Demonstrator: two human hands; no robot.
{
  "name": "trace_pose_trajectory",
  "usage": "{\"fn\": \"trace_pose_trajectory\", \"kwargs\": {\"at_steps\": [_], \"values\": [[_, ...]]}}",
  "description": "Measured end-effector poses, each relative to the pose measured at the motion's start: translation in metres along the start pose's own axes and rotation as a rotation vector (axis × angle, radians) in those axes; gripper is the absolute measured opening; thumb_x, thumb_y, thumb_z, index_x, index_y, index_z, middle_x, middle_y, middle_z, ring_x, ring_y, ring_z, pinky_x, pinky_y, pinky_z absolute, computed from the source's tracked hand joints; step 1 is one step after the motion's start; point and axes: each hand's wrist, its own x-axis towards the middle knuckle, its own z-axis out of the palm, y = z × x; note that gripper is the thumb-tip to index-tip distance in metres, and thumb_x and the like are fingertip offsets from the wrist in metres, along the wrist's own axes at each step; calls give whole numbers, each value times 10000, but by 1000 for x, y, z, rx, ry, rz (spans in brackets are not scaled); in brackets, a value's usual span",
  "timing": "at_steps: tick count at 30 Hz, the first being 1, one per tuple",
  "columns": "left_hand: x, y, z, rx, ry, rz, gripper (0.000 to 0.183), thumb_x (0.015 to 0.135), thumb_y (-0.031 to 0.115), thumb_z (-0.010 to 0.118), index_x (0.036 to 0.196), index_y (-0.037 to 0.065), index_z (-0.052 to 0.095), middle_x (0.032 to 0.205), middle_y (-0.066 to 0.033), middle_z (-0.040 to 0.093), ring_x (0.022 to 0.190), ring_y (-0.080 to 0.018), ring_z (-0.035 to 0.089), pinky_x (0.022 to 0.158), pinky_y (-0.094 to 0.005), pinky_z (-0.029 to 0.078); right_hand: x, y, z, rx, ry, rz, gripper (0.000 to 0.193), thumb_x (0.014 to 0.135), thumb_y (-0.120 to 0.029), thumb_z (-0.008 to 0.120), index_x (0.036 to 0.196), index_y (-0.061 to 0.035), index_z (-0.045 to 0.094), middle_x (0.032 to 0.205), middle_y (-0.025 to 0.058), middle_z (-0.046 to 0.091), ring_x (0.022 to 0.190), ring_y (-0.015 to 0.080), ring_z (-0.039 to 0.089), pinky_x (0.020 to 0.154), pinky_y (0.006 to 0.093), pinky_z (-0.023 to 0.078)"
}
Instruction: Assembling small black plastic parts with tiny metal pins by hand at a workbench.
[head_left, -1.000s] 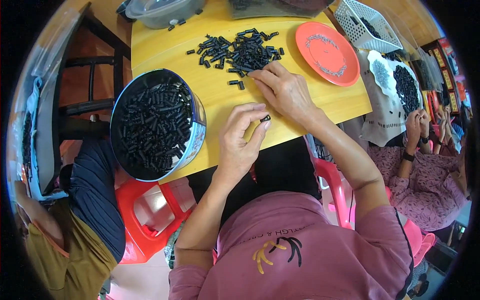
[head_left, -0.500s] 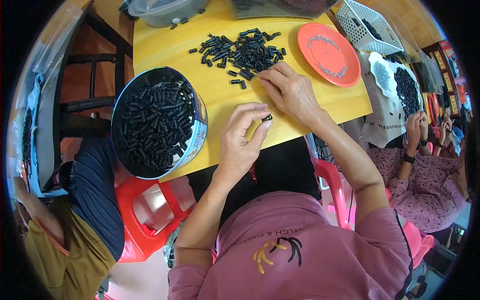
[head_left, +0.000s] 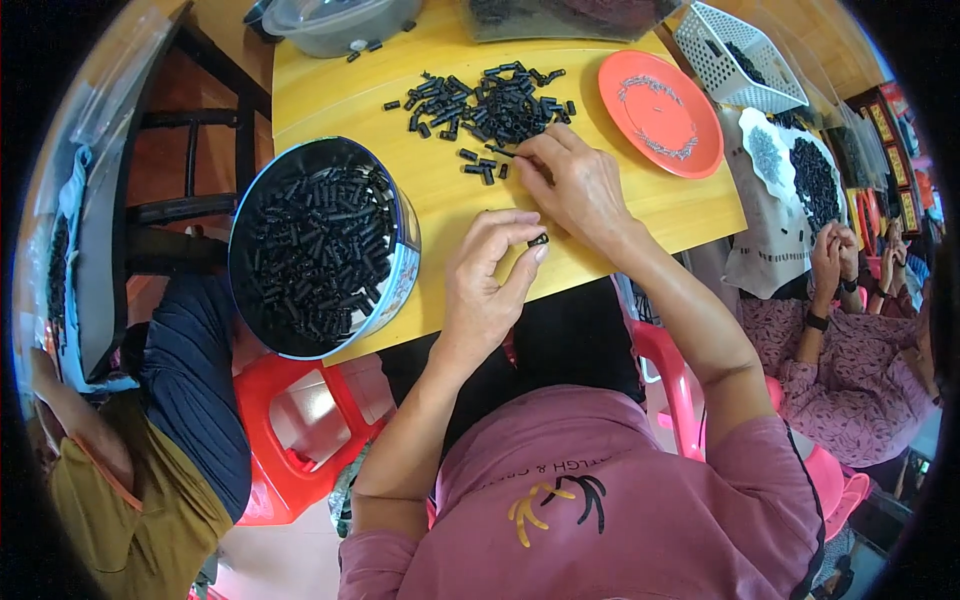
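Observation:
Between thumb and fingertips, my left hand pinches a small black plastic piece with a hole at its end, just over the table's near edge. My right hand is closed at the near side of a loose pile of small black tube-shaped pieces. A thin dark stick-like thing juts from its fingertips toward the pile; its kind is unclear. Several loose black pieces lie just left of that hand. To the left, a round blue-rimmed tin is filled with similar black pieces.
A red plate with tiny silvery parts lies on the yellow table at right. A clear tub and a clear box stand at the back. White basket at far right. People sit on both sides; a red stool stands left.
My right hand has shifted slightly nearer, and the thin dark thing now shows at its fingertips. One more loose piece lies beside it. My left hand still pinches its black piece.

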Motion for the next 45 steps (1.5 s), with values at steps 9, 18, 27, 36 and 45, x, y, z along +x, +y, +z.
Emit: {"fn": "trace_pose_trajectory", "kwargs": {"at_steps": [9,18,27,36,45], "values": [[-3,1,1,35,-7,-1,165,847,-1,708,1001,5,650,1062,-137,656,975,-286,654,861,-356,513,109,-14,-27,-33,111,-278,127,852,-144,698,928,-42,698,831,110,653,768,292,672,651,386,526],[-2,2,4,-24,6,-38,165,845,-2,707,1002,6,659,1081,-144,657,981,-278,659,862,-346,515,212,-52,-55,-67,327,-339,191,905,-194,594,928,-18,664,873,198,630,828,388,630,738,459,509],[0,0,2,26,3,6,158,840,-8,704,991,9,659,1060,-143,659,981,-283,663,848,-354,520,60,26,-44,87,-40,-101,160,881,-169,649,940,-29,697,849,151,668,771,351,656,676,419,523],[-1,3,3,42,-18,8,165,839,-19,702,996,6,656,1064,-138,656,976,-278,655,850,-349,513,-8,28,-20,118,-60,-53,157,858,-172,691,982,-83,724,886,94,664,744,299,670,644,401,538],[-2,2,3,13,-22,-19,169,843,-18,702,1005,9,660,1072,-133,659,982,-254,658,863,-331,511,3,12,-11,-108,-144,-138,167,857,-180,692,991,-87,726,884,72,632,713,293,655,606,394,525]]}}
